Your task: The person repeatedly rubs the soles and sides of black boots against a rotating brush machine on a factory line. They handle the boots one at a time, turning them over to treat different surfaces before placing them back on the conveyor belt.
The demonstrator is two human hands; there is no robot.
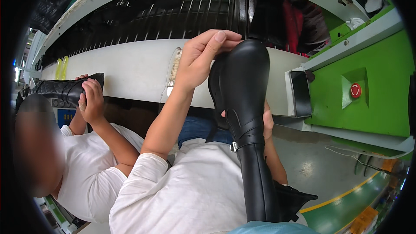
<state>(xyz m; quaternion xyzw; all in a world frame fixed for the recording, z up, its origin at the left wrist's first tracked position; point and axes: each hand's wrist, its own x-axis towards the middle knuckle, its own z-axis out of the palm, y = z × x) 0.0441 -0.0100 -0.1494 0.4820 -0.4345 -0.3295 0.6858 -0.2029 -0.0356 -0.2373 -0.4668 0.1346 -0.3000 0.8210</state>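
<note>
A tall black leather boot [245, 78] stands toe up in front of me, its shaft running down toward my lap. Crossed straps and a small silver buckle [234, 146] sit at its ankle. From behind, my right hand [268, 122] grips the boot at the ankle; most of its fingers are hidden. My left hand [200, 56] is at the toe, thumb pressed over the fingers. Whether anything is pinched there is too small to tell. A second dark boot shape [215, 84] shows partly behind the first, with a black shaft [291, 201] lower right.
At my left a co-worker handles a quilted black boot [60, 90] at the white ledge [130, 67]. Beyond the ledge runs a rack of metal rods [203, 4]. On the right stands a green machine panel [329, 99] with a red stop button [355, 90].
</note>
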